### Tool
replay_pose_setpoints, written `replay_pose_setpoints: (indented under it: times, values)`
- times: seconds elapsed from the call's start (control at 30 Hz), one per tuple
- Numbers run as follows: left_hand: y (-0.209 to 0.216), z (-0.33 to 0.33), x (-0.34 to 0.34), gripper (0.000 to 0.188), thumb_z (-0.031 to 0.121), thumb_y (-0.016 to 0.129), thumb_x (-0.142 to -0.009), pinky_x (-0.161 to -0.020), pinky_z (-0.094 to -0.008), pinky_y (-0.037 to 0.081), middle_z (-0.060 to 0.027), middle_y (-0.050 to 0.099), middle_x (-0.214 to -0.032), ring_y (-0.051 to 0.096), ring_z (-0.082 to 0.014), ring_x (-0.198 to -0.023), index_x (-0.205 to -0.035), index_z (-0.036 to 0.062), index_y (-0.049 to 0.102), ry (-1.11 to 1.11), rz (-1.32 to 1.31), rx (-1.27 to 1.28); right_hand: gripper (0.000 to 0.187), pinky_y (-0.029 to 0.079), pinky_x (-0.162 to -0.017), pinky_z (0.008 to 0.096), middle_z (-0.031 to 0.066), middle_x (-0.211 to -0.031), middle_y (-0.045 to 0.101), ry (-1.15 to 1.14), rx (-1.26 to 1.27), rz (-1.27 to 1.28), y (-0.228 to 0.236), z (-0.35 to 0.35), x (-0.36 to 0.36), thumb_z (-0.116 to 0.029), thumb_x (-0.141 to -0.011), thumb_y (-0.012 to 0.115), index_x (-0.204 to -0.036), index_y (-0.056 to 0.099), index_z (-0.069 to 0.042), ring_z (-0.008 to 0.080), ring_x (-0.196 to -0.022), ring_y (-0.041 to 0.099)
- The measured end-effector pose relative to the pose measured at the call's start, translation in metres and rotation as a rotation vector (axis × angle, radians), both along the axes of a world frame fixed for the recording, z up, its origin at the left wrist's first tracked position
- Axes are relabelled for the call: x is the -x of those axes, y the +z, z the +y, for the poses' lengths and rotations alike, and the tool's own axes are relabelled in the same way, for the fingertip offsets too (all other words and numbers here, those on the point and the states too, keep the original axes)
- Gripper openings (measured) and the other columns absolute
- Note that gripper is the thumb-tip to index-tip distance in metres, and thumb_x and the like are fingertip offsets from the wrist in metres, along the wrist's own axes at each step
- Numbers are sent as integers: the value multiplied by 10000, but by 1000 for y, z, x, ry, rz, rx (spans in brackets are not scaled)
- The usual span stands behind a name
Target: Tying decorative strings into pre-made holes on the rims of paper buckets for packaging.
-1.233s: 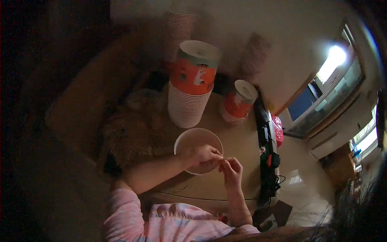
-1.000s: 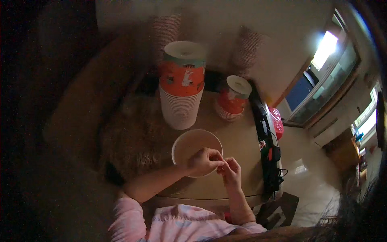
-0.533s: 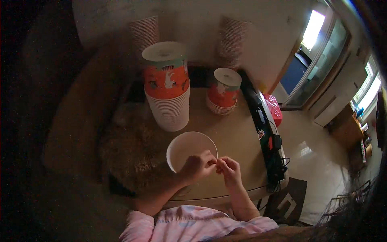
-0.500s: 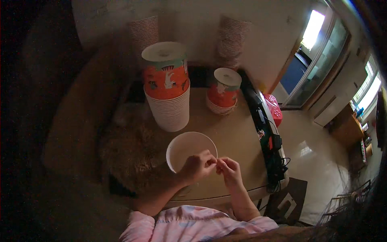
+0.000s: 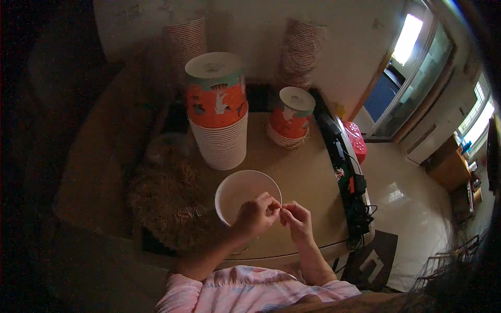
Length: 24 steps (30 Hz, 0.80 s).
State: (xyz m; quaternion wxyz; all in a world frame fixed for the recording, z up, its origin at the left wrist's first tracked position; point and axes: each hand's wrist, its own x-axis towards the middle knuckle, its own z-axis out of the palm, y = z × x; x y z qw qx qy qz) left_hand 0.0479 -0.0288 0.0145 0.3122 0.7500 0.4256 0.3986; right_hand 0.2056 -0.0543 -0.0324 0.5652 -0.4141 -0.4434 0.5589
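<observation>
A white paper bucket lies near the front of the table with its round mouth toward me. At the right side of its rim, my left hand and my right hand meet with fingertips pinched close together. What lies between the fingertips is too small to make out. My left wrist and hand cover the lower right part of the bucket's mouth. To the left spreads a shaggy heap of brown strands. Beyond the bucket rises a tall upside-down stack of orange and green printed paper buckets.
A shorter stack of similar buckets stands at the back right, with strands around its lower rim. Two ribbed stacks are by the wall. Black cables and adapters line the table's right edge, beside a pink-red box.
Both hands stay pinched together at the bucket's rim, with only slight finger movement. The view shifts a little, and the brown heap looks brighter.
</observation>
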Motion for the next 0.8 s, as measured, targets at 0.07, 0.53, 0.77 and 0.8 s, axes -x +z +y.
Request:
replay_pose_setpoints:
  times: [0.07, 0.53, 0.77, 0.8]
  values:
    - [-2, -2, -2, 82, 110, 643, -726, -605, -356, 484, -77, 572, -771, 602, -258, -682, -768, 61, 594, 38, 15, -18, 107, 394, -533, 219, 19, -745, 556, -2, 6, -4, 2, 1, 1, -88, -858, 577, -875, 599, 15, 85, -612, 499]
    - [-5, -4, -2, 67, 123, 635, -750, -612, -373, 483, -79, 586, -796, 601, -277, -708, -758, 72, 592, 88, 49, -34, 124, 385, -520, 218, 12, -717, 570, 2, 49, 114, -11, 1, -2, -91, -855, 576, -900, 619, 16, 83, -590, 498]
    - [-14, -6, -9, 72, 144, 652, -738, -620, -377, 480, -76, 582, -781, 595, -278, -722, -743, 82, 616, 123, 113, -106, 125, 386, -523, 219, 9, -708, 561, 2, 96, 129, -15, 1, -4, -96, -855, 581, -899, 622, 13, 83, -589, 496]
    - [-14, -7, -11, 71, 144, 653, -736, -620, -379, 478, -75, 580, -776, 593, -277, -722, -744, 84, 616, 155, 136, -124, 125, 387, -525, 219, 9, -714, 561, -4, 109, 114, -15, 1, -4, -98, -855, 582, -899, 622, 12, 83, -591, 496]
